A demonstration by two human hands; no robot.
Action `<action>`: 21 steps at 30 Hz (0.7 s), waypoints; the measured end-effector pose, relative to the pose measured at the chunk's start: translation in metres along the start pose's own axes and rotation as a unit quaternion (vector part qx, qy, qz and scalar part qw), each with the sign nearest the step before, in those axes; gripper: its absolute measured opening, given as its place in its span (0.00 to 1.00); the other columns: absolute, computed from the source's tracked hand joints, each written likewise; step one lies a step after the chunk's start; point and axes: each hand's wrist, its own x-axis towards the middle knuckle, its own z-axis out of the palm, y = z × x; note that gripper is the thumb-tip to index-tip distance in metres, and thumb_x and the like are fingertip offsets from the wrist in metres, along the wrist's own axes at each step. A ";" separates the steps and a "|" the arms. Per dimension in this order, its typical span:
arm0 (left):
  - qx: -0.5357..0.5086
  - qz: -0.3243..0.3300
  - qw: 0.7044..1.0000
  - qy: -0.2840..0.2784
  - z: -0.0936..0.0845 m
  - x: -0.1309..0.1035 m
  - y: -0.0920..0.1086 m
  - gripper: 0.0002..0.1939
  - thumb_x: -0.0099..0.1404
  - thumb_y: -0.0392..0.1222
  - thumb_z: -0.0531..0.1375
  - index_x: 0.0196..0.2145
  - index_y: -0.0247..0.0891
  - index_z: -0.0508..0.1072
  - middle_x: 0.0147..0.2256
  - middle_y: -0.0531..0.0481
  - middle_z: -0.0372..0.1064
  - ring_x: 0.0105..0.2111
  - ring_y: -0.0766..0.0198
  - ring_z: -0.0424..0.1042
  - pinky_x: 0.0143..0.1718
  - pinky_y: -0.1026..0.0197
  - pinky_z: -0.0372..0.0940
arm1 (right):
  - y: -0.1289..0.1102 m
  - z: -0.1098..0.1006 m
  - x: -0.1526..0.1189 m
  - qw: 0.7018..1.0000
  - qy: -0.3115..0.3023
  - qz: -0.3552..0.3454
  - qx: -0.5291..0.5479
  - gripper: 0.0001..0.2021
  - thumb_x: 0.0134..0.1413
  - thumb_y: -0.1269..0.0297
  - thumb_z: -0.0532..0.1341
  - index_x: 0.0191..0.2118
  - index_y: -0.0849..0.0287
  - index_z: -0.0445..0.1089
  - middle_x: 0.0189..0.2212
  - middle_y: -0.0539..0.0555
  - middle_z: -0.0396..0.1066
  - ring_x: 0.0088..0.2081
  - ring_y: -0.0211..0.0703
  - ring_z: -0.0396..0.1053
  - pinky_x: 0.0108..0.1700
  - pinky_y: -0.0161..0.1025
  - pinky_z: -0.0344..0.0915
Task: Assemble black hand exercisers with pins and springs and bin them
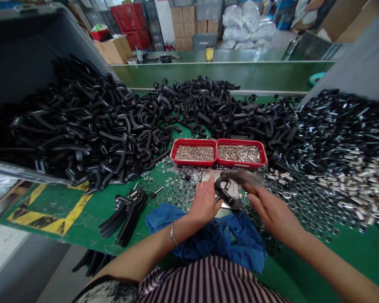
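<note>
On a metal plate [210, 176], my left hand [205, 200] steadies a black curved clamp part [225, 191], fingers closed against its left side. A small shiny metal piece shows in the part's opening. My right hand [270, 210] is closed around what looks like a hammer [244, 177], smeared by motion, just above and right of the part. A crumpled blue cloth [214, 235] lies in front of the plate. Beyond the plate stand two joined red trays, the left [194, 163] with tiny metal bits, the right [241, 165] with metal pins.
Black curved handles [113, 122] spill from a grey bin at left and heap across the back. Several assembled black pieces [126, 214] lie at left. Metal rings [177, 189] cover the middle; silver cylinders [360, 189] and dark pins [344, 126] pile at right.
</note>
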 end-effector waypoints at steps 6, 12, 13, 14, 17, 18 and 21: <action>0.000 0.005 1.000 -0.023 -0.009 0.004 0.001 0.42 0.63 0.43 0.61 0.67 0.26 0.45 0.53 0.31 0.65 0.55 0.43 0.63 0.58 0.39 0.57 | 0.017 0.008 0.002 0.979 -0.078 0.089 0.168 0.17 0.66 0.46 0.49 0.38 0.54 0.64 0.26 0.50 0.71 0.23 0.42 0.67 0.26 0.37 0.63; -0.260 -0.028 0.962 -0.078 -0.035 0.019 -0.005 0.34 0.70 0.45 0.54 0.68 0.39 0.45 0.49 0.41 0.71 0.47 0.57 0.72 0.51 0.51 0.68 | 0.062 -0.004 -0.020 0.918 0.080 0.231 0.312 0.18 0.57 0.43 0.59 0.38 0.53 0.59 0.23 0.45 0.66 0.18 0.37 0.61 0.18 0.35 0.60; -0.267 -0.033 0.961 -0.071 -0.037 0.021 -0.008 0.33 0.69 0.44 0.54 0.67 0.39 0.46 0.51 0.40 0.70 0.49 0.57 0.72 0.52 0.50 0.68 | 0.073 -0.005 -0.022 0.918 0.075 0.250 0.299 0.18 0.57 0.43 0.59 0.37 0.53 0.59 0.22 0.45 0.66 0.17 0.38 0.61 0.18 0.35 0.60; -0.244 -0.035 0.967 -0.056 -0.037 0.022 -0.012 0.33 0.68 0.43 0.56 0.66 0.38 0.50 0.54 0.38 0.68 0.52 0.55 0.70 0.54 0.48 0.66 | 0.083 -0.006 -0.024 0.923 0.057 0.266 0.272 0.18 0.58 0.43 0.57 0.35 0.53 0.59 0.22 0.46 0.66 0.17 0.39 0.61 0.18 0.37 0.60; -0.119 -0.018 0.993 -0.020 -0.034 0.021 -0.025 0.24 0.64 0.40 0.59 0.57 0.35 0.64 0.56 0.38 0.65 0.57 0.51 0.62 0.60 0.43 0.58 | 0.103 -0.011 -0.021 0.963 0.018 0.265 0.040 0.18 0.62 0.44 0.52 0.32 0.54 0.61 0.23 0.52 0.69 0.21 0.45 0.67 0.25 0.42 0.64; -0.094 -0.007 0.995 -0.023 -0.032 0.019 -0.029 0.20 0.65 0.40 0.59 0.55 0.35 0.66 0.54 0.39 0.66 0.57 0.51 0.62 0.60 0.44 0.58 | 0.105 -0.012 -0.017 0.968 0.033 0.241 -0.064 0.19 0.62 0.45 0.51 0.32 0.55 0.62 0.26 0.55 0.71 0.26 0.49 0.70 0.28 0.44 0.65; -0.080 0.016 0.996 -0.032 -0.028 0.015 -0.035 0.18 0.67 0.43 0.59 0.52 0.36 0.69 0.51 0.42 0.68 0.55 0.53 0.63 0.59 0.47 0.59 | 0.092 -0.012 0.004 0.955 0.098 0.129 -0.247 0.20 0.66 0.47 0.48 0.36 0.57 0.67 0.37 0.61 0.73 0.41 0.56 0.72 0.37 0.46 0.66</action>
